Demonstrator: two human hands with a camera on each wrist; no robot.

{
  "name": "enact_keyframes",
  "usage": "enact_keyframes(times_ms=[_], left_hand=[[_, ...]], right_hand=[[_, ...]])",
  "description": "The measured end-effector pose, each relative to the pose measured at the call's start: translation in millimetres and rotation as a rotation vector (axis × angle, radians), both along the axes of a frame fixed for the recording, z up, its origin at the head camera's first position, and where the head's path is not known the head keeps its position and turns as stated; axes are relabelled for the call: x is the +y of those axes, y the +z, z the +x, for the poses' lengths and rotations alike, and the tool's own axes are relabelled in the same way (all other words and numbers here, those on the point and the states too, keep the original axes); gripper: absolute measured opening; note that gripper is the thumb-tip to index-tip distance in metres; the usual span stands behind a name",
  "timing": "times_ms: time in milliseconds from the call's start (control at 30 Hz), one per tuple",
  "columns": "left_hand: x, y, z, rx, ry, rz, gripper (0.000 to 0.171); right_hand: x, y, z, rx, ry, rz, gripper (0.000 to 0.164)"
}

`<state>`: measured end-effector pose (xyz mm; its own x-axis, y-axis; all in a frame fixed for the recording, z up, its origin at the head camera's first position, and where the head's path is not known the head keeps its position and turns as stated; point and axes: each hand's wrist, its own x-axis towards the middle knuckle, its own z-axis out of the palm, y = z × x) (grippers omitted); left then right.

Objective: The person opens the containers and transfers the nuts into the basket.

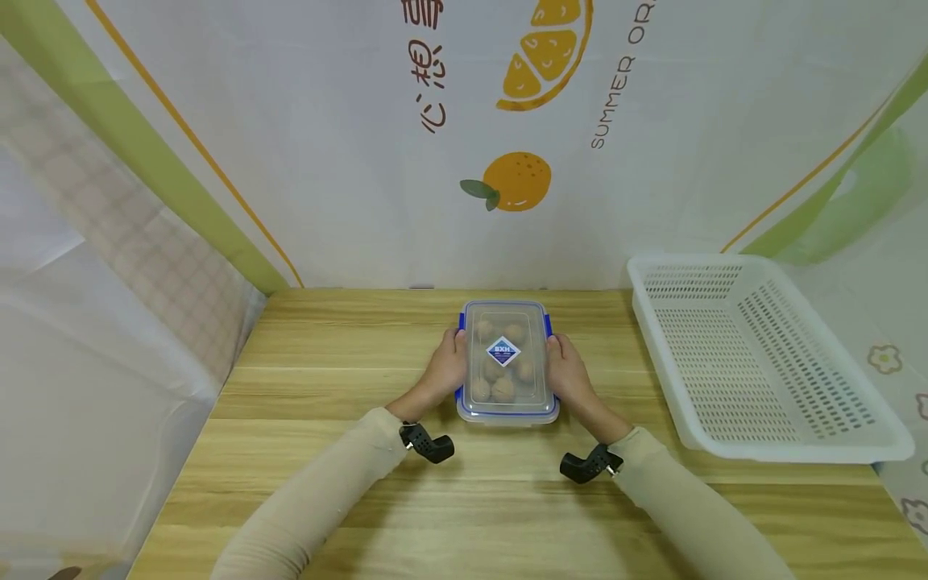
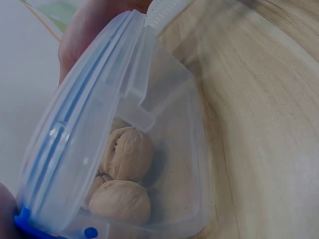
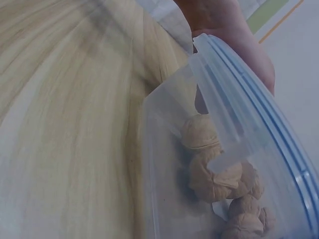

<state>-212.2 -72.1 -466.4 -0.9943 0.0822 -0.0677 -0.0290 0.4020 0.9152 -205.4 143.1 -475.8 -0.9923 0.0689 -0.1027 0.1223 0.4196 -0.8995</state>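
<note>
A clear plastic food storage box (image 1: 535, 334) with a blue-edged lid lies at the middle of the table, a blue and white diamond label (image 1: 503, 351) on its lid. Several walnuts (image 2: 120, 201) show through its walls in both wrist views. My left hand (image 1: 444, 369) grips the box by its left side, thumb along the lid's edge. On the opposite side my right hand (image 1: 571, 374) holds it the same way. The lid sits on top of the box, and the fingers under its sides are largely hidden. Blue side clips (image 1: 548, 324) show beside the thumbs.
A white perforated plastic basket (image 1: 656, 379) stands on the right of the wood-grain table (image 1: 326, 338). Behind the table hangs a white curtain (image 1: 348, 161) printed with oranges. Black wrist cameras (image 1: 431, 445) are strapped over the beige sleeves.
</note>
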Motion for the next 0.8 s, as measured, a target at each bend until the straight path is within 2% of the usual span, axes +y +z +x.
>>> enact_keyframes(times_ms=[300, 467, 633, 800], left_hand=[[5.3, -0.2, -0.3, 0.011, 0.040, -0.035, 0.046], [4.2, 1.5, 1.2, 0.002, 0.040, -0.030, 0.047], [3.6, 1.7, 2.3, -0.008, 0.035, -0.038, 0.046], [3.5, 1.7, 2.1, -0.009, 0.037, -0.048, 0.045]], right_hand=[[1.3, 1.5, -0.6, -0.012, -0.019, 0.076, 0.046], [3.7, 2.3, -1.1, 0.010, -0.007, 0.120, 0.044], [6.1, 1.1, -1.1, -0.020, 0.014, 0.099, 0.048], [8.7, -0.1, -2.0, -0.077, 0.007, 0.079, 0.060]])
